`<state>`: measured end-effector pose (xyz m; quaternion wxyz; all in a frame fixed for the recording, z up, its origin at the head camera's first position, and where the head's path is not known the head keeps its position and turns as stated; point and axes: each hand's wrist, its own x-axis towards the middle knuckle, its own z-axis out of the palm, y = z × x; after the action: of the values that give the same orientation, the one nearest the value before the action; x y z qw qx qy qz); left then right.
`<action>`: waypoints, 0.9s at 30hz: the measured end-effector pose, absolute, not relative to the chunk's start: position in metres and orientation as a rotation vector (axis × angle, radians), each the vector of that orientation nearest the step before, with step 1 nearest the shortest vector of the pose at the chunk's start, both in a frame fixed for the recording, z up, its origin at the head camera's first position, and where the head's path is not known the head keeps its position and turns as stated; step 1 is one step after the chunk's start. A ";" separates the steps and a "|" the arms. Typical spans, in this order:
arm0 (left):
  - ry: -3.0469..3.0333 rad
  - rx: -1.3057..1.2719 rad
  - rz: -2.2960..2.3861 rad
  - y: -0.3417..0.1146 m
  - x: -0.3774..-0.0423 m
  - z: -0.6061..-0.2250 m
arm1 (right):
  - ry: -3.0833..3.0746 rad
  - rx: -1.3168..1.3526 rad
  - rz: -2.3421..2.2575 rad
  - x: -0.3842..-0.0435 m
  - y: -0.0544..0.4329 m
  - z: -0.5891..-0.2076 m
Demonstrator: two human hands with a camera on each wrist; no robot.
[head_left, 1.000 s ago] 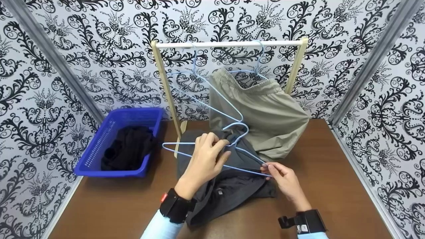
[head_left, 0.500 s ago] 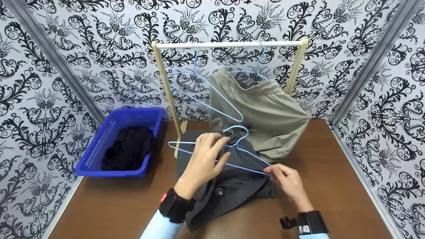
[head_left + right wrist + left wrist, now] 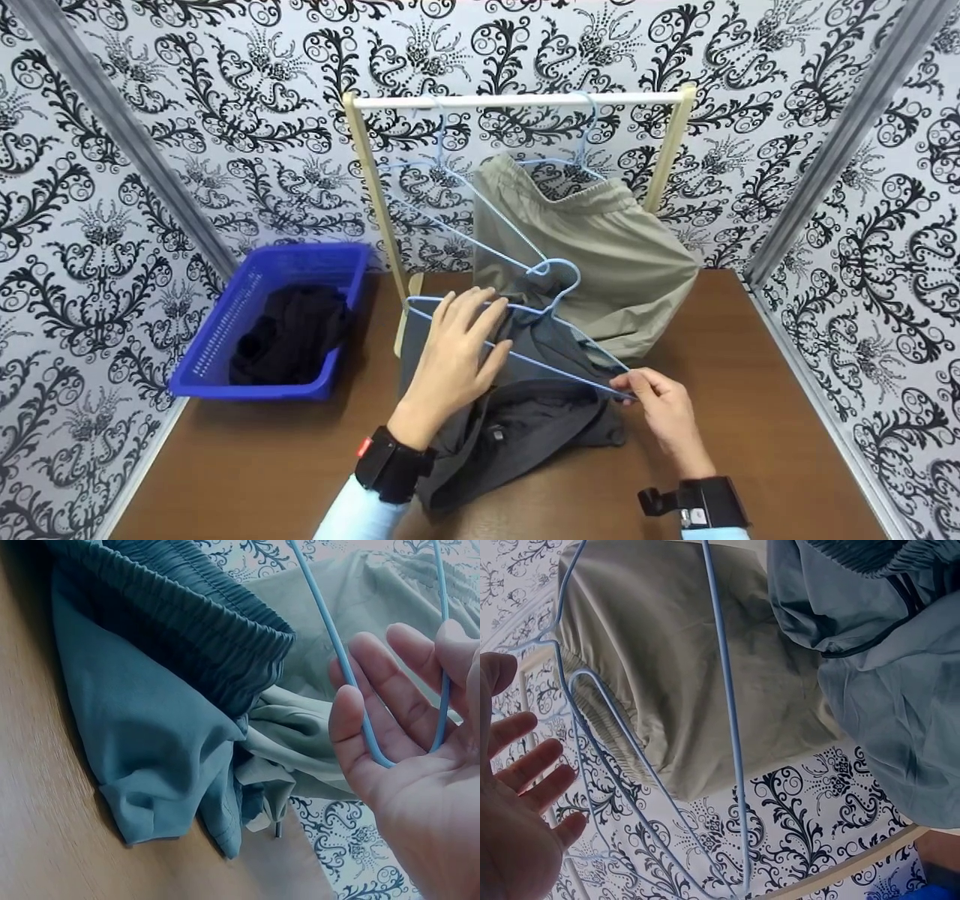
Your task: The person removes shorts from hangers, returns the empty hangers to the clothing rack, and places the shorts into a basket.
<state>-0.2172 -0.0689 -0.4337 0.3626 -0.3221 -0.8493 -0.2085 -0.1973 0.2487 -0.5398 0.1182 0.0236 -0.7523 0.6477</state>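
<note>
A light blue clothes hanger [image 3: 578,279] is held above the dark grey shorts [image 3: 517,442], which lie on the table with their elastic waistband facing the near side. My right hand [image 3: 660,405] grips the hanger's right end; in the right wrist view the blue wire bend lies in the palm of that hand [image 3: 420,712], with its fingers curled about it. My left hand [image 3: 454,352] is spread near the left half of the hanger. In the left wrist view its fingers are apart and hold nothing, with the hanger wire beyond; whether it touches the wire cannot be told.
A small rack [image 3: 517,100] with a white bar stands at the back. Khaki shorts [image 3: 592,255] hang on its right side, and a bare blue hanger [image 3: 439,142] on its left. A blue basket [image 3: 247,391] holding black clothing [image 3: 292,337] stands at left.
The hanger has shifted right and away from me, its hook now overlapping the bare hanger in view. My right hand moved slightly right with it. My left fingers have straightened and spread.
</note>
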 end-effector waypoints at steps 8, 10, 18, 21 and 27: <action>-2.152 -0.802 -0.516 -0.074 -0.220 -0.438 | -2.165 0.020 1.924 -0.199 0.254 -0.540; -2.164 -0.789 -0.511 -0.075 -0.219 -0.437 | -2.159 0.010 1.924 -0.200 0.255 -0.540; -2.198 -0.758 -0.503 -0.078 -0.219 -0.438 | -2.158 -0.018 1.916 -0.201 0.260 -0.539; -2.188 -0.754 -0.493 -0.080 -0.219 -0.440 | -2.158 -0.033 1.918 -0.202 0.261 -0.538; -2.204 -0.738 -0.475 -0.082 -0.219 -0.441 | -2.157 -0.064 1.922 -0.204 0.264 -0.538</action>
<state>-0.2194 -0.0818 -0.4410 0.3754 -0.2882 -0.8611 -0.1855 -0.2038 0.2636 -0.5379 0.1255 -0.0221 -0.7406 0.6597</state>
